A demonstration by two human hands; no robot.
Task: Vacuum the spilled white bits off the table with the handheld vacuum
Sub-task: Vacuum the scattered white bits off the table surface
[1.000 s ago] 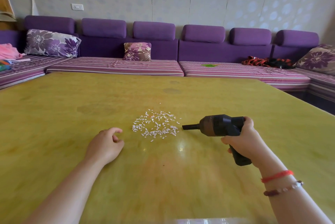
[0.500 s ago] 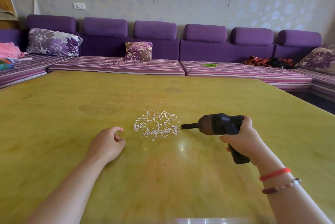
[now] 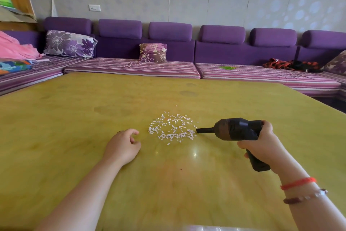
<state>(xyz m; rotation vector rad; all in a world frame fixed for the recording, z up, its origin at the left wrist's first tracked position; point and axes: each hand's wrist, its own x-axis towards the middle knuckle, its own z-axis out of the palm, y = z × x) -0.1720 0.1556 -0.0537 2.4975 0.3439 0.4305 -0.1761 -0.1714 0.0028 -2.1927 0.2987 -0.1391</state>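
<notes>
Purple sofa point(image 3: 168, 51) runs along the far side at 12 o'clock, w/ the yellow-green table point(image 3: 74, 118) filling the view below it. Your right hand point(image 3: 264, 148) at 3 o'clock has its fingers wrapped round the grip of the black handheld vacuum point(image 3: 234, 129), nozzle pointing to 9 o'clock w/ its tip at the right edge of the white bits point(image 3: 172, 129), which lie scattered on the table approx. dead centre. Your left hand point(image 3: 121, 146) rests on the table just left of the bits at 8 o'clock, fingers loosely curled, holding nothing.

Left hand point(image 3: 122, 145) rests loosely curled; right hand point(image 3: 263, 145) curls in a grip.
</notes>
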